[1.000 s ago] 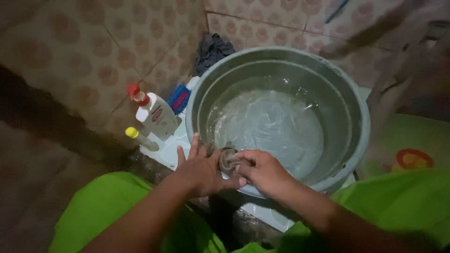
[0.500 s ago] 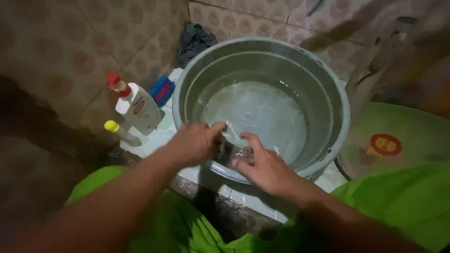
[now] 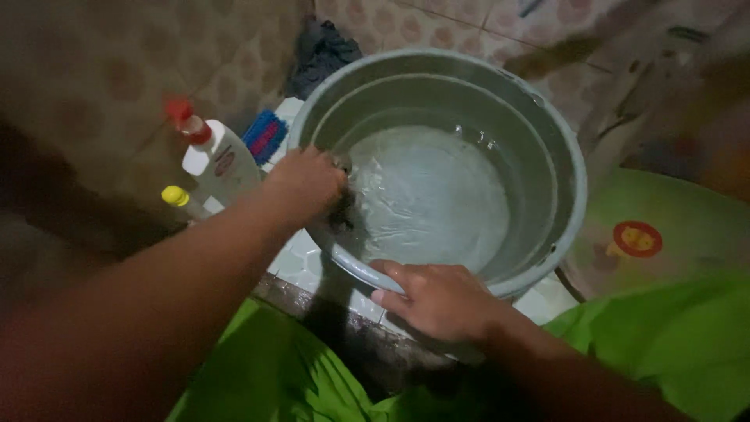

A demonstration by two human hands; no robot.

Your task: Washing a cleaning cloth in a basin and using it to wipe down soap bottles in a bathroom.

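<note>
Left hand [image 3: 306,181] is closed around a dark wet cloth [image 3: 342,212] at the basin [image 3: 574,195] wall. Right hand [image 3: 433,297] lies open on the near rim, holding nothing.

Looks like a home washing corner, dimly lit. Patterned pinkish wall tiles [image 3: 437,23] behind, wet white floor tiles [image 3: 293,262] below. Big round grey plastic basin [image 3: 566,156] of water on the floor; beside it a white red-capped detergent bottle [image 3: 223,164], blue scrub brush [image 3: 264,137], dark crumpled cloth [image 3: 320,51].
</note>
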